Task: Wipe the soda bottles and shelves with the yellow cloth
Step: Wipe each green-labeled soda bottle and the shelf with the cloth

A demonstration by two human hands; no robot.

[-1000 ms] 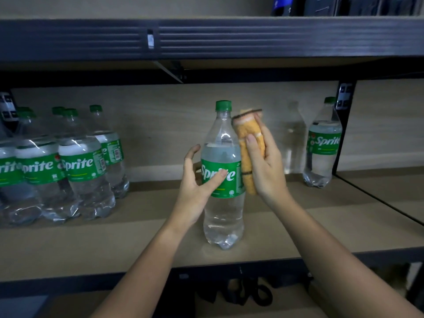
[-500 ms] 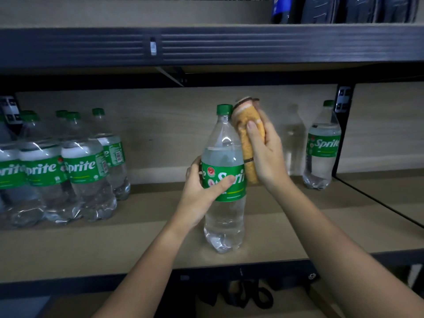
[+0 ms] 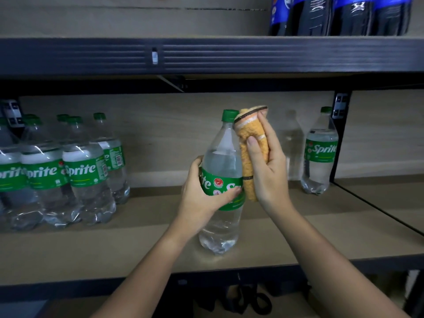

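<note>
You're wiping one Sprite bottle mid-shelf.

Grouped bottles [image 3: 68, 173] stand left. Your left hand [image 3: 202, 198] curls around the label of the soda bottle [image 3: 221, 180], its base on the shelf [image 3: 114, 244]. Your right hand [image 3: 268, 171] clasps the folded yellow cloth [image 3: 250, 152] against its shoulder. Pressing hard sideways could tip it from your grip.

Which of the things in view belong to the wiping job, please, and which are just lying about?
Job: held Sprite bottle in left hand; yellow cloth in right hand; shelf; grouped Sprite bottles; lone Sprite bottle.

Lying about: dark bottles above.
</note>
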